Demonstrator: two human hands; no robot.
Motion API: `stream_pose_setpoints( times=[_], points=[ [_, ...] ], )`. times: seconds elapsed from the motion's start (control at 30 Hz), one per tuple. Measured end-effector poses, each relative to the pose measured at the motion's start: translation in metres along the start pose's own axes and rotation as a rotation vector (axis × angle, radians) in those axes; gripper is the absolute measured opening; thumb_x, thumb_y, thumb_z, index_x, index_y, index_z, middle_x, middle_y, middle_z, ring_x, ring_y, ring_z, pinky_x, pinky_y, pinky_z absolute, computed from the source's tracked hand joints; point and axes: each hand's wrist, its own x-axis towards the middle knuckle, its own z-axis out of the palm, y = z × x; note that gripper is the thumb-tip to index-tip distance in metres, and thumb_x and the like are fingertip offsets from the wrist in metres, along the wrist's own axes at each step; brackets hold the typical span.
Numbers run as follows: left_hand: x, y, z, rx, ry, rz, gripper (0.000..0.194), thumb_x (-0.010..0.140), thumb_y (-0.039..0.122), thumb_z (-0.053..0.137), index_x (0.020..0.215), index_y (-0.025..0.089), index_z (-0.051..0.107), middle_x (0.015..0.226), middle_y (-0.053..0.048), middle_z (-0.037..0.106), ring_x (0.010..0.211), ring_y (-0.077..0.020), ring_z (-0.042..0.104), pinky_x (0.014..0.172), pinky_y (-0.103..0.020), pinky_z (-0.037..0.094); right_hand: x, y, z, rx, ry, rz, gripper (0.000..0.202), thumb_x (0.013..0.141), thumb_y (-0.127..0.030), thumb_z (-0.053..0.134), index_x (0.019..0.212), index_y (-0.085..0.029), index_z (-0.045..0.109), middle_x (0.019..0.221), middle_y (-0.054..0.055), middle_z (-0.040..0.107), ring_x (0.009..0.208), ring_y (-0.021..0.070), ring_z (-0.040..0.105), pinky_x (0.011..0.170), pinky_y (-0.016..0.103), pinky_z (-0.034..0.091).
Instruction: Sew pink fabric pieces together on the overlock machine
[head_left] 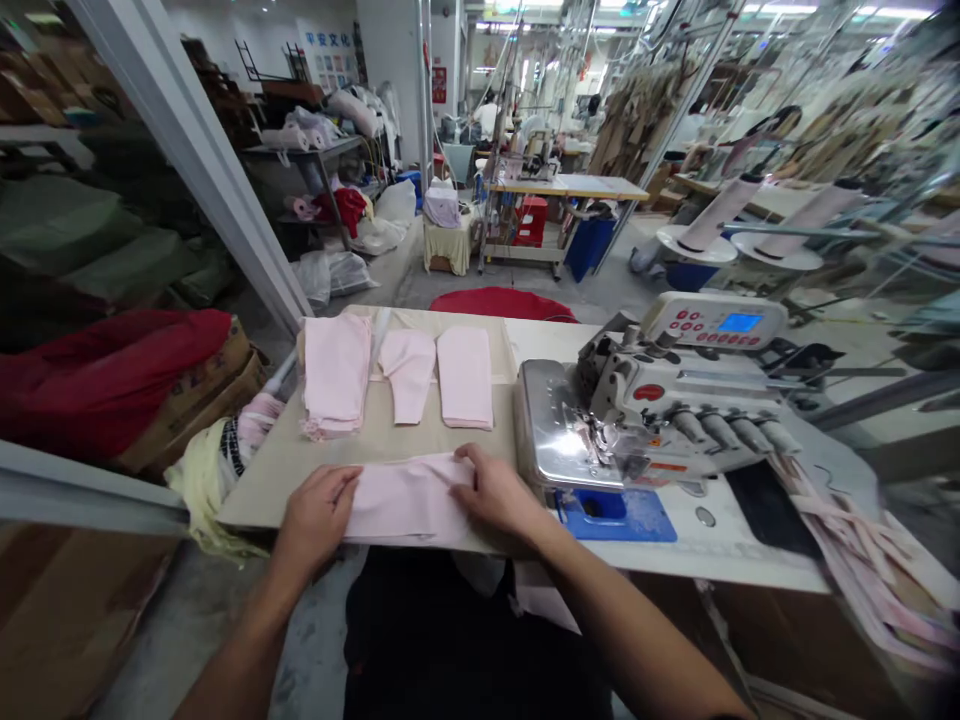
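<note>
A pale pink fabric piece (409, 500) lies lengthwise along the table's front edge, between my two hands. My left hand (319, 510) grips its left end, thumb on top and the other fingers partly hidden. At the other end, my right hand (491, 490) pinches the cloth between thumb and fingers near the upper right corner. Just beyond sit a thick stack of pink cut pieces (336, 375), a tapered pink piece (409, 372) and a rounded pink stack (465, 375), side by side on the table.
An overlock sewing machine (660, 390) with a metal plate (555, 425) stands right of the cloth. Thread cones (720, 215) rise behind it. Fabric strips (862, 540) hang at the far right. A grey metal post (202, 150) and red cloth (120, 370) are on the left.
</note>
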Motion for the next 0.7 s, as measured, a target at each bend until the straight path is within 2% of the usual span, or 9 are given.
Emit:
stream_pose_setpoints(
  times=[0.1, 0.17, 0.3, 0.4, 0.5, 0.57, 0.63, 0.7],
  points=[
    [0.000, -0.024, -0.011, 0.107, -0.010, 0.034, 0.025, 0.094, 0.034, 0.053, 0.104, 0.020, 0.070, 0.104, -0.007, 0.074, 0.098, -0.0231, 0.068, 0.091, -0.035, 0.052, -0.005, 0.003, 0.011, -0.075, 0.027, 0.045, 0.044, 0.085, -0.019, 0.063, 0.129, -0.021, 0.055, 0.076, 0.001, 0.070, 0.068, 0.0182, 0.063, 0.063, 0.025, 0.037],
    [0.000, -0.031, -0.014, 0.135, -0.038, 0.063, 0.025, 0.095, 0.035, 0.052, 0.105, 0.020, 0.070, 0.105, -0.006, 0.074, 0.099, -0.0229, 0.068, 0.091, -0.035, 0.052, -0.010, 0.004, 0.017, -0.136, 0.068, 0.077, 0.038, 0.087, -0.019, 0.060, 0.124, -0.021, 0.057, 0.077, 0.002, 0.070, 0.069, 0.0186, 0.063, 0.062, 0.026, 0.035],
    [0.002, -0.032, -0.013, 0.175, -0.109, 0.092, 0.026, 0.095, 0.033, 0.050, 0.108, 0.021, 0.069, 0.105, -0.006, 0.073, 0.101, -0.0229, 0.068, 0.091, -0.035, 0.052, -0.014, 0.007, 0.020, -0.206, 0.116, 0.136, 0.029, 0.088, -0.020, 0.059, 0.117, -0.022, 0.060, 0.080, 0.003, 0.072, 0.073, 0.0191, 0.065, 0.064, 0.026, 0.034],
    [0.003, -0.028, -0.012, 0.231, -0.156, 0.068, 0.026, 0.093, 0.025, 0.048, 0.108, 0.020, 0.069, 0.106, -0.007, 0.070, 0.099, -0.0239, 0.066, 0.090, -0.037, 0.051, -0.014, 0.009, 0.019, -0.214, 0.147, 0.164, 0.024, 0.090, -0.023, 0.059, 0.114, -0.024, 0.061, 0.081, 0.002, 0.073, 0.075, 0.0198, 0.067, 0.065, 0.027, 0.035],
    [0.006, -0.013, -0.009, 0.382, -0.147, 0.040, 0.032, 0.085, 0.014, 0.049, 0.109, 0.020, 0.069, 0.106, -0.011, 0.067, 0.098, -0.0291, 0.063, 0.087, -0.043, 0.048, -0.013, 0.010, 0.019, -0.211, 0.157, 0.182, 0.025, 0.090, -0.026, 0.061, 0.115, -0.025, 0.061, 0.083, 0.002, 0.075, 0.078, 0.0207, 0.068, 0.064, 0.027, 0.035],
    [0.013, 0.006, -0.004, 0.472, -0.111, 0.047, 0.037, 0.078, 0.010, 0.052, 0.108, 0.023, 0.070, 0.108, -0.012, 0.065, 0.101, -0.0329, 0.059, 0.086, -0.047, 0.045, -0.013, 0.010, 0.019, -0.206, 0.152, 0.184, 0.025, 0.089, -0.026, 0.062, 0.114, -0.025, 0.062, 0.085, 0.002, 0.075, 0.079, 0.0208, 0.068, 0.065, 0.027, 0.036],
    [0.023, 0.031, 0.006, 0.455, -0.116, 0.088, 0.037, 0.077, 0.008, 0.055, 0.106, 0.024, 0.070, 0.112, -0.012, 0.064, 0.104, -0.0328, 0.057, 0.087, -0.046, 0.043, -0.012, 0.010, 0.018, -0.196, 0.145, 0.170, 0.026, 0.088, -0.024, 0.064, 0.114, -0.024, 0.062, 0.085, 0.002, 0.075, 0.080, 0.0203, 0.068, 0.067, 0.026, 0.038],
    [0.036, 0.056, 0.019, 0.374, -0.185, 0.137, 0.029, 0.082, 0.013, 0.057, 0.106, 0.024, 0.069, 0.113, -0.011, 0.062, 0.106, -0.0298, 0.056, 0.089, -0.043, 0.042, -0.011, 0.010, 0.017, -0.187, 0.141, 0.153, 0.027, 0.087, -0.023, 0.064, 0.114, -0.024, 0.063, 0.085, 0.002, 0.075, 0.080, 0.0199, 0.068, 0.069, 0.026, 0.040]
  ],
)
